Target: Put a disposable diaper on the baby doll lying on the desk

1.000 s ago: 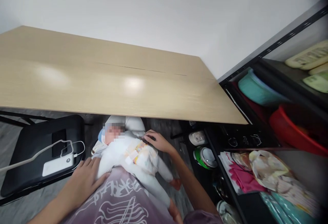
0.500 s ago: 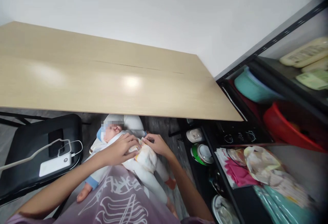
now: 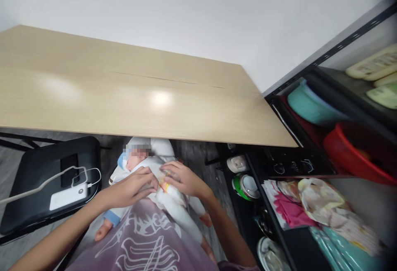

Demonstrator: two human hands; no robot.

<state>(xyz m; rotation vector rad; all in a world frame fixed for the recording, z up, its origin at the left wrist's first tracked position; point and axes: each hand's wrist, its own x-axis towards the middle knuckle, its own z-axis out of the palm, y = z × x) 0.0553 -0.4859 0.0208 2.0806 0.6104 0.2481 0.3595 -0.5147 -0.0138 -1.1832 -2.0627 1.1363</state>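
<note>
A baby doll [image 3: 178,209] in pale clothes with blue cuffs lies on its back across my lap, head to the left. Around its middle is a white diaper [image 3: 166,187] with yellow and orange print. My left hand [image 3: 138,186] is closed at the diaper's near waist edge, its fingers curled and pressed together. From the other side my right hand [image 3: 183,179] reaches over the doll's belly, with thumb and fingers closing on the diaper's front. The fingers cover part of the waistband.
A wooden table [image 3: 149,110] overhangs the doll's far side. To the left stands a black chair [image 3: 31,180] bearing a white power bank [image 3: 68,197] with a cable. On the right, a black shelf holds a teal basin [image 3: 313,105], a red basin [image 3: 350,155] and folded cloths.
My right hand has moved left and inward over the doll's belly. My left hand has drawn back slightly left, its fingers now more curled. The view has shifted a little.
</note>
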